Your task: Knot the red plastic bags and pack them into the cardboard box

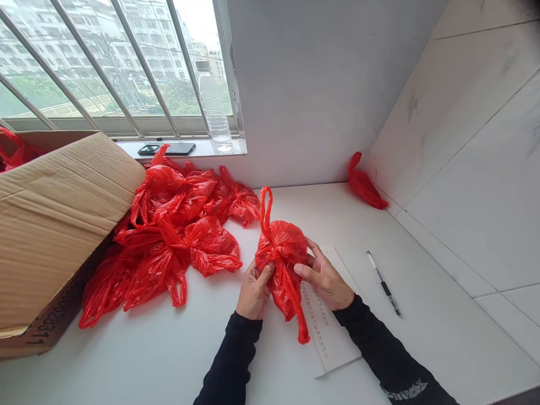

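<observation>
A knotted red plastic bag (283, 247) stands on the white table (169, 349) in front of me, one handle sticking up and another hanging down over the paper. My left hand (254, 289) pinches its left side near the knot. My right hand (325, 278) grips its right side with fingers curled on the plastic. Both arms wear black sleeves.
A pile of several tied red bags (177, 236) spills from a tipped cardboard box (54, 225) at the left. Another red bag (365, 185) lies in the far corner. A sheet of paper (329, 332) and a pen (383, 284) lie at right. A water bottle (214, 107) and phone (169, 149) sit on the windowsill.
</observation>
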Motion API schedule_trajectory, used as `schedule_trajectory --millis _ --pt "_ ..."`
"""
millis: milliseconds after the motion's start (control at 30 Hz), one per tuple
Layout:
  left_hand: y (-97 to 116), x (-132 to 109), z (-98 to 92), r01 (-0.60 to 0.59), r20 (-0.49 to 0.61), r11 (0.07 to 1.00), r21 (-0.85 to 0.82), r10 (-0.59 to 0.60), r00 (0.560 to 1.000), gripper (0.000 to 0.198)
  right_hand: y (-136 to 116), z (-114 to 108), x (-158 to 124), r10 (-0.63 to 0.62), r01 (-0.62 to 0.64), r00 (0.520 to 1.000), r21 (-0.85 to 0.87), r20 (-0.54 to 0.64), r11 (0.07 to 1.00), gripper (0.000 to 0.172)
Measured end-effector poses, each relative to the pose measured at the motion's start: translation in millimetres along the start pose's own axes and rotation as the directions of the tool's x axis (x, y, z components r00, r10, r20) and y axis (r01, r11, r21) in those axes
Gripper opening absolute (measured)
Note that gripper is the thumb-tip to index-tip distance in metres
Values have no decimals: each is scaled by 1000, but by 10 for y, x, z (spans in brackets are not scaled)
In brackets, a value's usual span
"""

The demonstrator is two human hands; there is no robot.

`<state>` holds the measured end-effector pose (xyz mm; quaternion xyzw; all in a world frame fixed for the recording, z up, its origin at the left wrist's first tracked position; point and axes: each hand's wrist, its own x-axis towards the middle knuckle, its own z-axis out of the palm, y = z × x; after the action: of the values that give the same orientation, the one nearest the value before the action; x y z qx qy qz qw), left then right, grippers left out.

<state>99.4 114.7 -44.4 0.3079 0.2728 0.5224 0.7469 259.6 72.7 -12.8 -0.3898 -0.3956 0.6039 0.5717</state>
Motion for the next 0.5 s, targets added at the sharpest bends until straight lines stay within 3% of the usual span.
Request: schedule_trajectory --millis 100,267,500 --pt "43 -21 13 50 -26 998 -30 -51 998 39 14 -11 -2 27 -28 999 -8 -30 1000 81" --pt "73 -75 54 41 137 999 6 -41 990 68 -8 -9 11 10 -4 993 50 -113 999 70" --pt "41 -58 65 30 119 999 34 -34 992 57 -2 -13 8 -7 15 993 69 -116 998 62"
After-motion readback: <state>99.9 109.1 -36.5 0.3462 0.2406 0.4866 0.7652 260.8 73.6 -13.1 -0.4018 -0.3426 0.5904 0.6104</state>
